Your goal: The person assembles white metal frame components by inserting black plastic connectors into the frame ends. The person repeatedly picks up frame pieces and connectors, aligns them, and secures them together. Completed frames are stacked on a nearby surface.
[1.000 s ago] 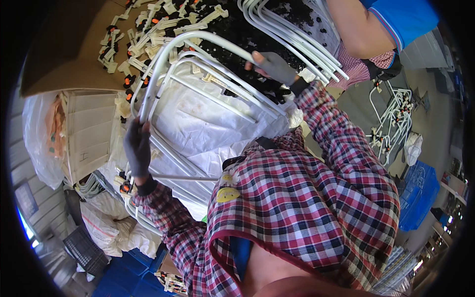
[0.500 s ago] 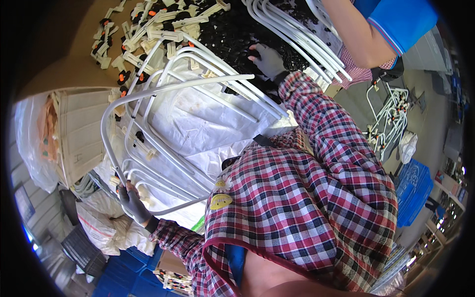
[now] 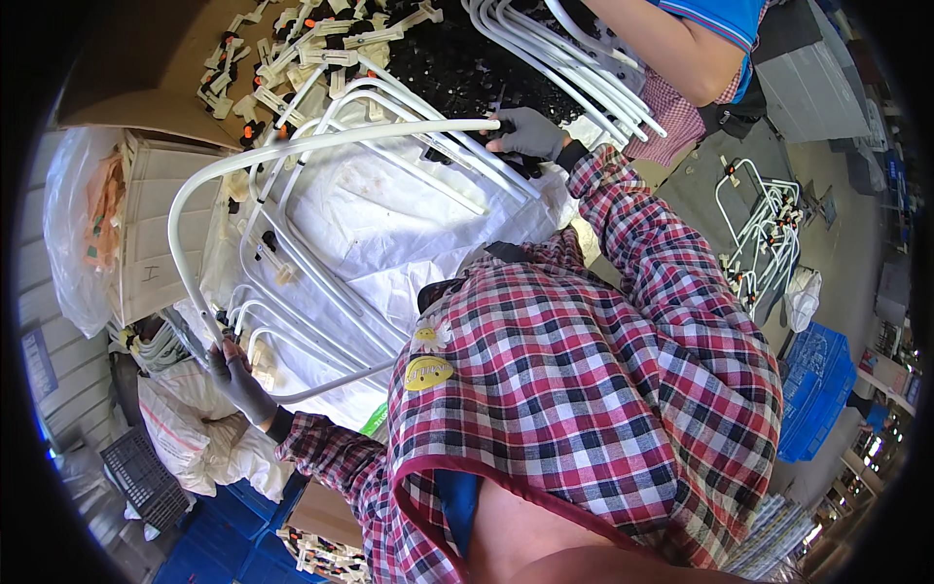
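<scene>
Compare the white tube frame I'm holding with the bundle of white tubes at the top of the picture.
The bent white tube frame is lifted off the white sheet, gripped by the left hand and right hand; the tube bundle lies untouched. The frame is one U-shaped piece; the bundle holds many. Both are white bent tubing.

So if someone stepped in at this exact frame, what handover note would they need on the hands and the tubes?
Left hand: gloved, gripping the lower end of a bent white tube.
Right hand: gloved, holding the same tube's upper end over the white sheet.
More bent tubes lie stacked on the sheet; small white clips are heaped on the brown board beyond.
Done: one tube is lifted above the stack.
Left: that tube is not yet set down; it is held in the air.
</scene>
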`<state>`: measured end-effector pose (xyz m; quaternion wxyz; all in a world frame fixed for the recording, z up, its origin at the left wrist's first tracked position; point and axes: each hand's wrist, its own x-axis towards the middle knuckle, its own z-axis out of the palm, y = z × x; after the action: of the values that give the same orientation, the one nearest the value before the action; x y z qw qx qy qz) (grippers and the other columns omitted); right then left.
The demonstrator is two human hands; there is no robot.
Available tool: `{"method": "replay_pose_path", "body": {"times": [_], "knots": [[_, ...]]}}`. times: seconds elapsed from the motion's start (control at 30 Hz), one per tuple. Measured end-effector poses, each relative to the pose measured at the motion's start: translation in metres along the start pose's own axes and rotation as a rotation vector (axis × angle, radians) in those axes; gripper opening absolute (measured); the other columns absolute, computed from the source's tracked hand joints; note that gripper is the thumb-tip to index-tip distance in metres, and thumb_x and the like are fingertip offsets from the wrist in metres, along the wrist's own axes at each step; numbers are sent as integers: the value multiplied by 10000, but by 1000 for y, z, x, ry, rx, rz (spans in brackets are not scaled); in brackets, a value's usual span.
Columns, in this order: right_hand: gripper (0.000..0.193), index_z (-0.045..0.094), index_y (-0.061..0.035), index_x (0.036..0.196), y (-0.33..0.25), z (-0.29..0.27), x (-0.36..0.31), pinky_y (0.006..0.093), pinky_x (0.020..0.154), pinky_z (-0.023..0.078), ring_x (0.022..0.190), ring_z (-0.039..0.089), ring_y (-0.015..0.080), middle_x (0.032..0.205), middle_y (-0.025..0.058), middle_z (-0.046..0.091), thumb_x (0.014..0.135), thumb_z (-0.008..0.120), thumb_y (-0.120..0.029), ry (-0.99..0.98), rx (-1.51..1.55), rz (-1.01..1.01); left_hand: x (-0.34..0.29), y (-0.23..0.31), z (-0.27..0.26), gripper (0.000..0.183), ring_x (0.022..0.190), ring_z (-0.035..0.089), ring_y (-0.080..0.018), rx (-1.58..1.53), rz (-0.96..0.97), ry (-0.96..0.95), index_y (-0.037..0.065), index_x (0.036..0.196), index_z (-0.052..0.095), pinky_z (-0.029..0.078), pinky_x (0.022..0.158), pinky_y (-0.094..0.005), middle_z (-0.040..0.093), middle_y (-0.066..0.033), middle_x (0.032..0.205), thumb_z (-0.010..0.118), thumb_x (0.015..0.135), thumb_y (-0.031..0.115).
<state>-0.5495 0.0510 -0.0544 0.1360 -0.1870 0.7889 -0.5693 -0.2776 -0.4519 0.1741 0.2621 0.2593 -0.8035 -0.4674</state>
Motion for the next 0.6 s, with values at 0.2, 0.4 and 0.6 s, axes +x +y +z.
{"method": "replay_pose_path", "body": {"times": [0.2, 0.4, 0.6], "knots": [[424, 672, -77, 1102, -52, -17, 6, 404, 731, 486, 788, 649, 300, 857, 136, 683, 850, 706, -416, -62, -608, -221, 2, -12, -13, 184, 610, 361, -18, 16, 44, -55, 30, 1082, 628, 266, 526, -191, 468, 67, 734, 561, 1001, 181], [411, 680, -59, 1033, -86, -49, 22, 392, 690, 492, 695, 652, 303, 791, 124, 682, 878, 662, -439, -475, -725, -296, 1, -10, -11, 236, 693, 398, -65, 110, 126, -110, -1, 1132, 610, 338, 620, -219, 455, 36, 770, 505, 1018, 177], [353, 666, -61, 871, -199, -17, 46, 335, 679, 488, 590, 622, 258, 636, 68, 644, 933, 614, -404, -66, -727, -618, 0, 57, 73, 380, 798, 533, -116, 218, 457, -286, -8, 1308, 522, 440, 709, -261, 611, -61, 966, 578, 965, 145]]}}
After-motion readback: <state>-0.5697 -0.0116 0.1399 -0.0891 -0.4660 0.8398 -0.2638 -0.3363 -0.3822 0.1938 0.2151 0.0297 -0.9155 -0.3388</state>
